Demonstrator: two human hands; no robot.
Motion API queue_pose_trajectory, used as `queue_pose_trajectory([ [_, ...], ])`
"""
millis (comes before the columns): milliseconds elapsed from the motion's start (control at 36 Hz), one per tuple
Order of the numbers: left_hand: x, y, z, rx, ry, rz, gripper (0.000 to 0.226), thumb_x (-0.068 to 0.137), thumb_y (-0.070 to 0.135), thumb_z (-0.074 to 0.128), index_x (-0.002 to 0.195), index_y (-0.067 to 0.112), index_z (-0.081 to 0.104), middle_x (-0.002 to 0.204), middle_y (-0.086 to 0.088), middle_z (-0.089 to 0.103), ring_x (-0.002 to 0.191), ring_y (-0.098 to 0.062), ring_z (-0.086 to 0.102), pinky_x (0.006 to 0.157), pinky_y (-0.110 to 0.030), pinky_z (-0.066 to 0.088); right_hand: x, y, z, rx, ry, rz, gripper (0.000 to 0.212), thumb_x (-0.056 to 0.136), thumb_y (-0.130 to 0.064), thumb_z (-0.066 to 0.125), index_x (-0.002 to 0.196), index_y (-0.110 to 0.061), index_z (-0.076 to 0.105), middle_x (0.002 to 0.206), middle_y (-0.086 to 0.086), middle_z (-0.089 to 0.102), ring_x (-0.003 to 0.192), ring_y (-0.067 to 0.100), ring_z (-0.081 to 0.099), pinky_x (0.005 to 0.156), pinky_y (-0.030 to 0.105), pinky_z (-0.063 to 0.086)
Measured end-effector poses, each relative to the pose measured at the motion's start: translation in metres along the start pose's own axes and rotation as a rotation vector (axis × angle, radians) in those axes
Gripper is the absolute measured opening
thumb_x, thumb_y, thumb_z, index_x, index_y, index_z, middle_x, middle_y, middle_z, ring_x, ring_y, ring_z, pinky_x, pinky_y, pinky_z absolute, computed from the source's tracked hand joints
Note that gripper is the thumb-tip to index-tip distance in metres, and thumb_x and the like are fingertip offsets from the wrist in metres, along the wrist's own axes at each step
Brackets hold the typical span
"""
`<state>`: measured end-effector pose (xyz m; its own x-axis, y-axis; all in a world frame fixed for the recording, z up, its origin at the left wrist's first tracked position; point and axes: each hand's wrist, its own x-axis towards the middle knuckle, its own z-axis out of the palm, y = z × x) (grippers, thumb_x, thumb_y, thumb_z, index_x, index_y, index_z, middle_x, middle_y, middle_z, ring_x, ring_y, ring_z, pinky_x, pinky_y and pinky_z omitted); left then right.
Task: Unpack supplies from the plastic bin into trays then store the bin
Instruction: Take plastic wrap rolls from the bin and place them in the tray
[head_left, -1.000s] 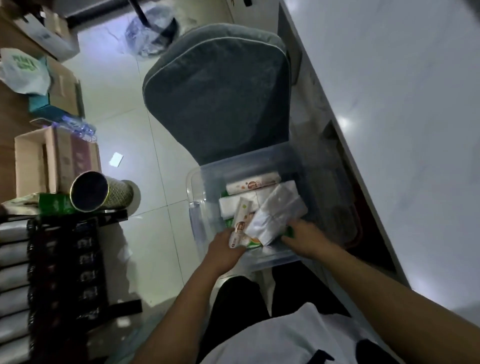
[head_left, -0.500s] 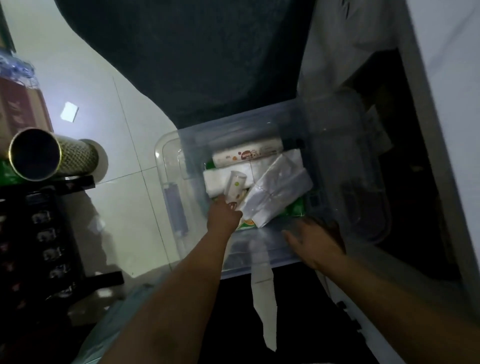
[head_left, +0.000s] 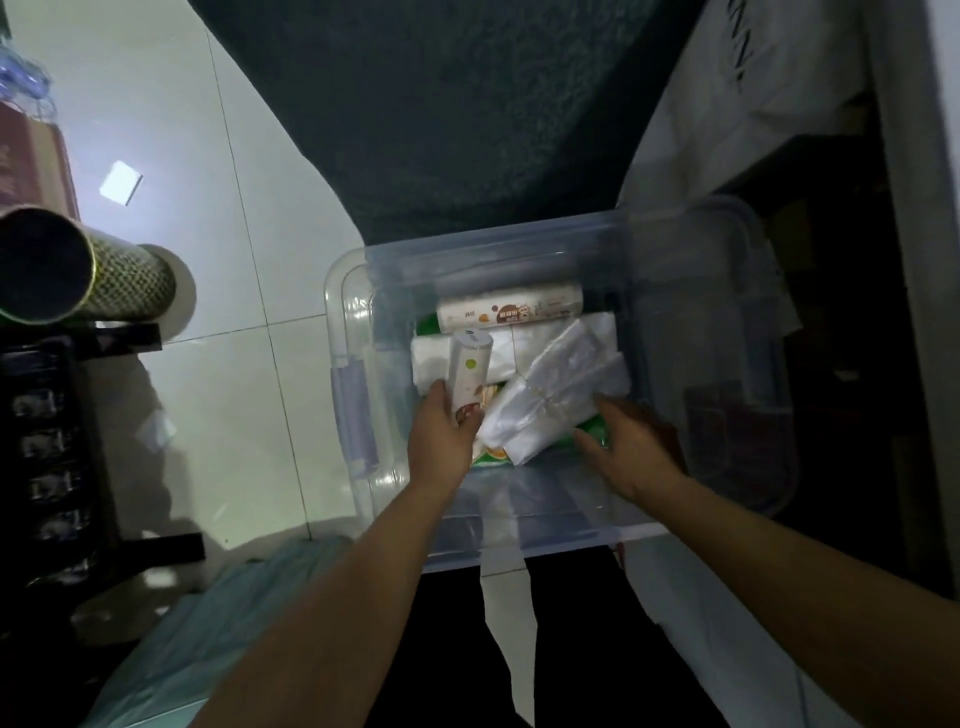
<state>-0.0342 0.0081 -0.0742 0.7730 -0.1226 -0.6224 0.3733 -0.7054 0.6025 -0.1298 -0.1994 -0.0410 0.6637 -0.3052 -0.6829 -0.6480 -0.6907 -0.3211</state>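
Observation:
A clear plastic bin (head_left: 343, 358) stands on the floor in front of me. Inside lie a long white roll (head_left: 511, 309), white folded packs (head_left: 501, 349), a bundle of clear plastic bags (head_left: 558, 395) and a green packet (head_left: 592, 434). My left hand (head_left: 441, 441) grips a small white tube-shaped pack (head_left: 469, 376) and holds it tilted up from the pile. My right hand (head_left: 631, 449) reaches into the bin with loosely spread fingers, its fingertips by the bag bundle and over the green packet.
A dark grey upholstered chair (head_left: 441, 114) stands just behind the bin. At the left are a patterned cylinder (head_left: 122, 283) and a black rack (head_left: 57, 441). A white counter side and dark shelf opening (head_left: 841, 364) border the right. White tiled floor (head_left: 234, 389) lies left of the bin.
The camera came closer over the bin. My left hand has taken hold of the small white pack and raised it. My right hand moved from the near rim into the bin.

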Motion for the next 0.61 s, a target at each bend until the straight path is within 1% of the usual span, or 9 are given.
queue_pose_trajectory([
  [56,-0.016,0.009,-0.010,-0.122,0.036,0.004,0.038,0.086,0.026,0.073,0.120,0.020,0.057,0.109,0.007,0.065,0.097,-0.011,0.061,0.071,-0.016,0.045,0.021,-0.009,-0.006,-0.084,0.017,-0.029,0.063,0.088,-0.046,0.061,0.143,-0.020,0.042,0.144,0.010,0.048,0.127,0.033,0.048,0.104,0.041,0.042],
  [139,-0.036,0.016,-0.023,-0.251,0.063,-0.029,0.050,0.083,0.029,0.075,0.128,0.029,0.055,0.115,0.014,0.064,0.101,-0.002,0.061,0.081,-0.021,0.048,0.055,-0.033,-0.014,-0.124,0.012,-0.084,0.071,0.088,-0.041,0.063,0.149,-0.020,0.031,0.153,0.012,0.034,0.138,0.034,0.034,0.112,0.048,0.033],
  [194,-0.047,0.018,-0.029,-0.322,0.088,-0.063,0.053,0.081,0.028,0.076,0.130,0.028,0.056,0.117,0.015,0.065,0.102,0.003,0.060,0.081,-0.021,0.050,0.078,-0.051,-0.016,-0.220,0.044,-0.180,0.073,0.089,-0.038,0.063,0.149,-0.018,0.028,0.156,0.011,0.030,0.142,0.031,0.027,0.114,0.050,0.028],
  [250,-0.055,0.018,-0.031,-0.406,0.122,-0.099,0.055,0.080,0.024,0.078,0.131,0.026,0.056,0.120,0.012,0.067,0.104,0.001,0.062,0.083,-0.024,0.052,0.099,-0.068,-0.014,-0.317,0.056,-0.285,0.072,0.089,-0.035,0.062,0.150,-0.018,0.027,0.158,0.010,0.029,0.145,0.029,0.025,0.116,0.050,0.025],
  [306,-0.061,0.017,-0.030,-0.480,0.152,-0.130,0.052,0.079,0.022,0.079,0.126,0.027,0.058,0.115,0.016,0.068,0.101,0.000,0.065,0.080,-0.022,0.055,0.120,-0.082,-0.008,-0.430,0.047,-0.360,0.072,0.091,-0.034,0.059,0.152,-0.019,0.023,0.161,0.007,0.025,0.147,0.027,0.023,0.117,0.050,0.020],
  [361,-0.066,0.017,-0.028,-0.543,0.168,-0.154,0.051,0.078,0.021,0.080,0.122,0.031,0.058,0.107,0.023,0.069,0.096,0.004,0.067,0.070,-0.013,0.054,0.138,-0.092,-0.001,-0.526,0.037,-0.386,0.073,0.092,-0.029,0.058,0.153,-0.019,0.020,0.161,0.006,0.025,0.146,0.027,0.024,0.118,0.052,0.018],
  [417,-0.070,0.016,-0.024,-0.591,0.170,-0.160,0.050,0.078,0.017,0.080,0.121,0.031,0.058,0.101,0.027,0.070,0.093,0.006,0.067,0.066,-0.009,0.052,0.152,-0.099,0.006,-0.597,0.053,-0.384,0.070,0.089,-0.020,0.059,0.151,-0.017,0.025,0.155,0.007,0.034,0.141,0.030,0.031,0.116,0.053,0.023],
  [528,-0.071,0.015,-0.019,-0.603,0.160,-0.157,0.050,0.078,0.012,0.080,0.120,0.031,0.059,0.103,0.024,0.071,0.096,0.003,0.068,0.074,-0.016,0.056,0.160,-0.101,0.021,-0.731,0.082,-0.359,0.058,0.080,-0.010,0.062,0.135,-0.015,0.044,0.135,0.012,0.049,0.120,0.035,0.045,0.102,0.050,0.036],
  [611,-0.072,0.015,-0.019,-0.596,0.160,-0.167,0.052,0.078,0.014,0.080,0.121,0.033,0.059,0.105,0.023,0.070,0.098,0.004,0.067,0.074,-0.015,0.056,0.152,-0.099,0.028,-0.739,0.055,-0.306,0.058,0.078,-0.009,0.065,0.131,-0.015,0.042,0.134,0.015,0.049,0.123,0.038,0.045,0.099,0.053,0.037],
])
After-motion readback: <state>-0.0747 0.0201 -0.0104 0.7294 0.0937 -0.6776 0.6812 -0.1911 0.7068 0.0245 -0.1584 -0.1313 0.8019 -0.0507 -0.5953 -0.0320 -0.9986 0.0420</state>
